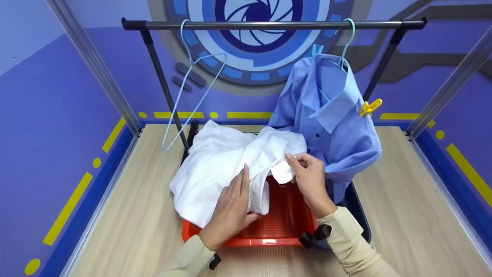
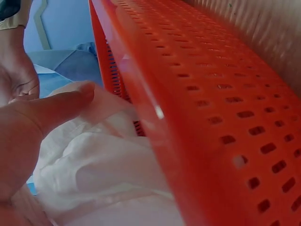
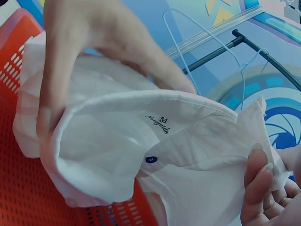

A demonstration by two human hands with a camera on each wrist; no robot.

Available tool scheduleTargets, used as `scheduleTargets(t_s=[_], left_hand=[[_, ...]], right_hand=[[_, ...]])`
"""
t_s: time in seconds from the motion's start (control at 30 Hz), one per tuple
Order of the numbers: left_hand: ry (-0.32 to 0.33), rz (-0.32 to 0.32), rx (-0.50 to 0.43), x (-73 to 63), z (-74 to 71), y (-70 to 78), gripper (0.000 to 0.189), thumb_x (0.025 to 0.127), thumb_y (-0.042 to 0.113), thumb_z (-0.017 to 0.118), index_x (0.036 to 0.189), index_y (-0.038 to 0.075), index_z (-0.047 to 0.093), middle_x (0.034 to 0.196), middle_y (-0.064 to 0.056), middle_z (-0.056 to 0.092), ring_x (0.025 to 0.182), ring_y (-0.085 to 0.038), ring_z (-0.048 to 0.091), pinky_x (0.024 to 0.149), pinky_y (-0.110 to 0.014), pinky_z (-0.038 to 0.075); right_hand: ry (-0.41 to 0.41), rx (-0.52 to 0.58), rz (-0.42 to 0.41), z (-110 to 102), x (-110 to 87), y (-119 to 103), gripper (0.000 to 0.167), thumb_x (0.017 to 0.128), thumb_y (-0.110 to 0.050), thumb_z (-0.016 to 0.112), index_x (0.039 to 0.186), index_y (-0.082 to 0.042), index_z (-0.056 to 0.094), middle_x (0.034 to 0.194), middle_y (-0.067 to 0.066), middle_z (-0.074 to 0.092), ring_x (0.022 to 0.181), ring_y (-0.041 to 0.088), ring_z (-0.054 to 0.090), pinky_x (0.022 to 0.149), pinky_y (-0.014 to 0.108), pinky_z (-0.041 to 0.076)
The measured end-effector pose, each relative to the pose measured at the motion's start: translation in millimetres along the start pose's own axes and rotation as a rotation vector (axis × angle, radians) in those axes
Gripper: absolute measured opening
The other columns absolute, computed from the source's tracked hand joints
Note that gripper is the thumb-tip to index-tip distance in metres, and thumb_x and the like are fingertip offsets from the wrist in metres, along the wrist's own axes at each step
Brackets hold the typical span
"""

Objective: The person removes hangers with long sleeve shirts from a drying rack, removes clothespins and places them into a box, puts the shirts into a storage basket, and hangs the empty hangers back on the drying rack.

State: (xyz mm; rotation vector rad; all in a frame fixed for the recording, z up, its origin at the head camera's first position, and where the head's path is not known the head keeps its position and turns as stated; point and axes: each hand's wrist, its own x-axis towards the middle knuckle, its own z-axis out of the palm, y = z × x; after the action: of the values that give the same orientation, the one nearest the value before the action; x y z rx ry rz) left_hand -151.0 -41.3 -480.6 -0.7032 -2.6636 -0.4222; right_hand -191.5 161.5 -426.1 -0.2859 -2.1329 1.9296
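Observation:
A white shirt (image 1: pixel 219 165) lies bunched over a red basket (image 1: pixel 269 241), its inner collar print (image 3: pixel 160 125) showing in the right wrist view. My right hand (image 1: pixel 310 177) pinches the collar tip (image 1: pixel 282 172) between thumb and fingers. On the near side of the shirt rests my left hand (image 1: pixel 230 206), its fingers straight and its thumb spread apart. The right wrist view has that thumb against the collar's curved edge, while the fingers reach over the cloth behind it.
A black rail (image 1: pixel 269 25) spans the back. From it hang a bare light-blue hanger (image 1: pixel 178 100) on the left and a blue shirt (image 1: pixel 338 127) on the right, with a yellow clip (image 1: pixel 371 107) at its shoulder. A dark basket edge (image 1: pixel 361 215) shows beside the red basket.

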Motion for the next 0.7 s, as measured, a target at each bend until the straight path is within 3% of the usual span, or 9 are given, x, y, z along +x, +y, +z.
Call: scheduleTargets(t_s=[0.3, 0.47, 0.7], left_hand=[[0.019, 0.017, -0.038, -0.2, -0.2, -1.8, 0.111, 0.071, 0.02, 0.082, 0.154, 0.0, 0.011, 0.151, -0.016, 0.036, 0.129, -0.026, 0.048, 0.096, -0.04, 0.049], [0.078, 0.055, -0.017, -0.6, -1.0, -4.8, 0.091, 0.079, 0.013, 0.071, 0.152, -0.002, 0.019, 0.149, -0.017, 0.039, 0.13, -0.026, 0.049, 0.098, -0.038, 0.049], [0.063, 0.069, 0.043, 0.6, -8.1, -8.8, 0.072, 0.09, 0.01, 0.062, 0.151, 0.001, 0.026, 0.151, -0.014, 0.039, 0.131, -0.025, 0.048, 0.097, -0.037, 0.05]], right_hand=[[-0.001, 0.041, 0.005, 1.2, -1.5, -4.6, 0.02, 0.089, -0.016, 0.069, 0.08, 0.002, 0.066, 0.057, -0.003, 0.058, 0.046, 0.012, 0.047, 0.043, 0.022, 0.041], [0.005, 0.052, 0.004, -0.1, -1.2, -5.8, 0.021, 0.09, -0.016, 0.068, 0.083, 0.004, 0.066, 0.06, -0.002, 0.058, 0.047, 0.01, 0.048, 0.044, 0.022, 0.043], [0.012, 0.052, -0.024, -3.3, 1.4, -3.4, 0.02, 0.091, -0.016, 0.066, 0.089, 0.003, 0.067, 0.067, -0.002, 0.061, 0.052, 0.01, 0.05, 0.049, 0.025, 0.046]])
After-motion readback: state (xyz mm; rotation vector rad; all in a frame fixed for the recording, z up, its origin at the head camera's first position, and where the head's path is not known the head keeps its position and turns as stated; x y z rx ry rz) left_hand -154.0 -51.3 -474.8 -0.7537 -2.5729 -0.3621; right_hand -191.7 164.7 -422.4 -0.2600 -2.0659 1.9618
